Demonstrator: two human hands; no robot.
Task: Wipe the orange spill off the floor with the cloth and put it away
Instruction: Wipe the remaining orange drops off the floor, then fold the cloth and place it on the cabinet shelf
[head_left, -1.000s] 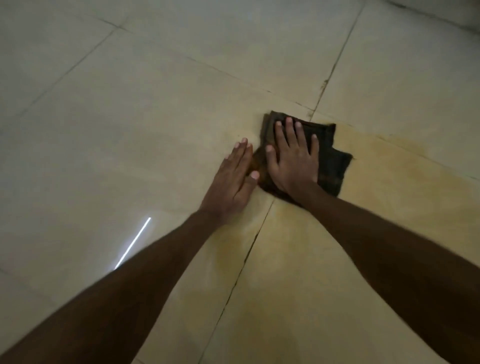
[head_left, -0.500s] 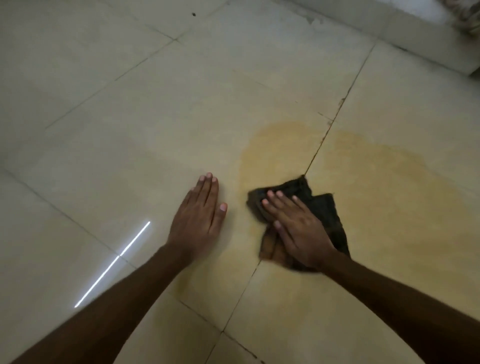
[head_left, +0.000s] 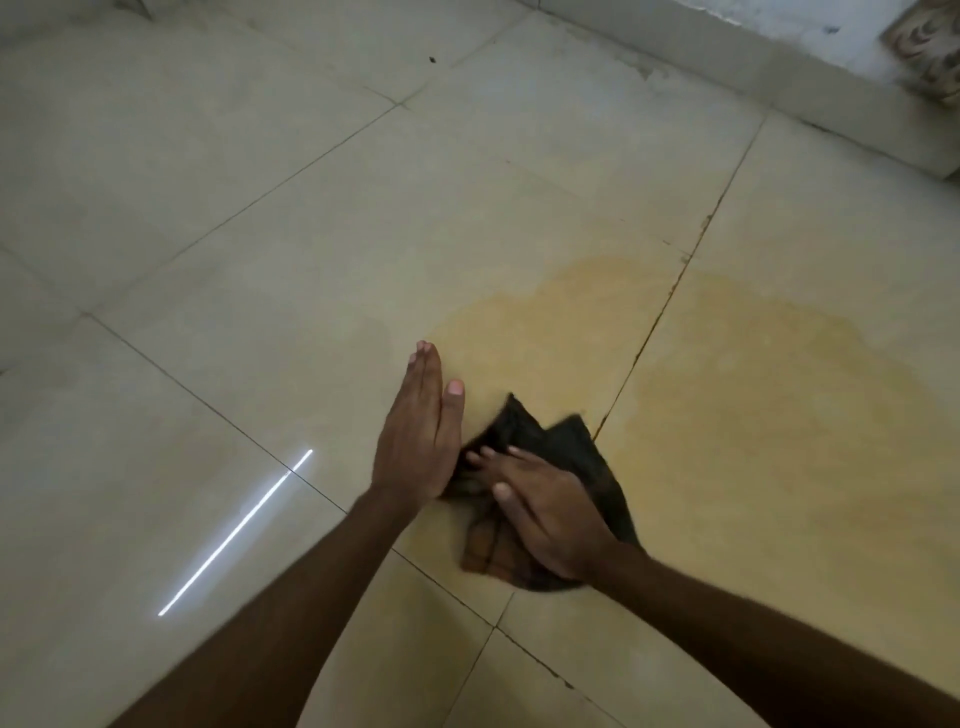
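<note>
Centrally, the crumpled cloth (head_left: 571, 447) runs lengthwise up-frame, corners pointing toward the orange spill (head_left: 753, 405); the right hand (head_left: 550, 519) presses it open-palmed, and the left hand (head_left: 418, 441), fingers straight, stands against its left edge.

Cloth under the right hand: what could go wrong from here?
1. The cloth is small and bunched under the right hand, while the orange spill spreads across two tiles; it may only smear the liquid.
2. The grout line crosses the spill and could hold residue.
3. The left hand stands on edge beside the spill's margin and might slip.
</note>
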